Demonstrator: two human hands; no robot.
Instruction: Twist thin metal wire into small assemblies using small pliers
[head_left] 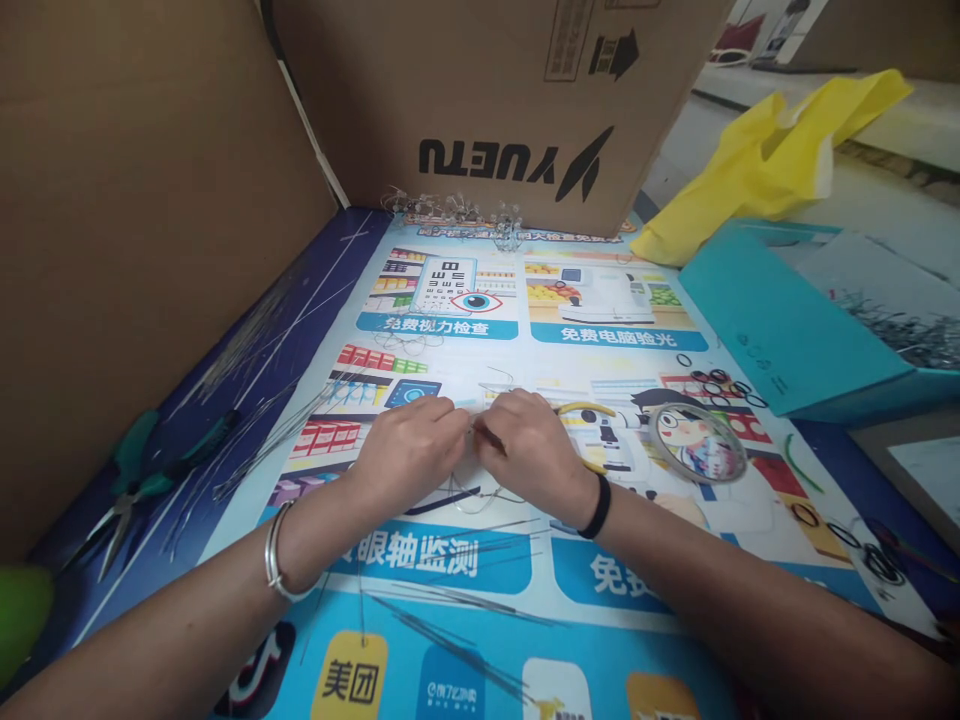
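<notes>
My left hand [412, 440] and my right hand [529, 440] meet above the middle of the printed poster [517, 375], fingers pinched close together. Between them is thin metal wire [480, 502], which loops out below the fingers. Its exact shape at the fingertips is hidden. Just right of my right hand lies a tool with yellow handles [589, 408], partly covered by that hand. Loose straight wires [457, 605] are scattered on the poster nearer to me. More curled wire pieces [405, 343] lie beyond my left hand.
Green-handled pliers [139, 485] and a wire bundle [244, 340] lie left. At right are a clear tape roll [697, 442], black rings [720, 385] and a teal box [795, 320] with metal bits. Cardboard [480, 90] stands behind small wire pieces [506, 228]; a yellow bag [772, 165] lies beyond.
</notes>
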